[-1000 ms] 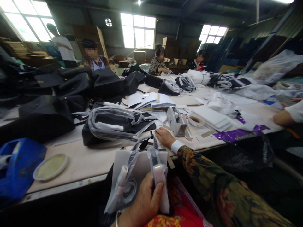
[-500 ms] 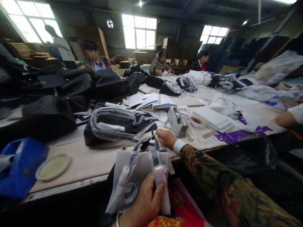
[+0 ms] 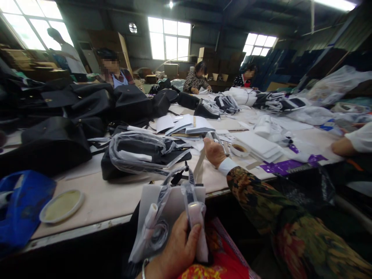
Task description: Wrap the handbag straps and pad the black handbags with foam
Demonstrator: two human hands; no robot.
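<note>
My left hand (image 3: 180, 248) is closed round the plastic-wrapped handle (image 3: 196, 223) of a pale bag (image 3: 171, 201) that stands in my lap against the table edge. My right hand (image 3: 214, 152) is lifted just above the table in front of the grey tape dispenser (image 3: 217, 136), which it partly hides. Its fingers pinch a pale strip of tape (image 3: 199, 167) that hangs down towards the bag's handles.
A black bag in clear plastic (image 3: 139, 153) lies just beyond the pale bag, with a heap of black bags (image 3: 55, 143) to the left. A blue bag (image 3: 20, 205) and round lid (image 3: 61, 205) sit near left. White sheets (image 3: 258, 143), a tape roll (image 3: 240, 149), a co-worker's arm (image 3: 348, 144) are on the right.
My right hand has risen off the table edge and moved back towards the dispenser, drawing a strip of tape up with it. My left hand keeps its hold on the handle.
</note>
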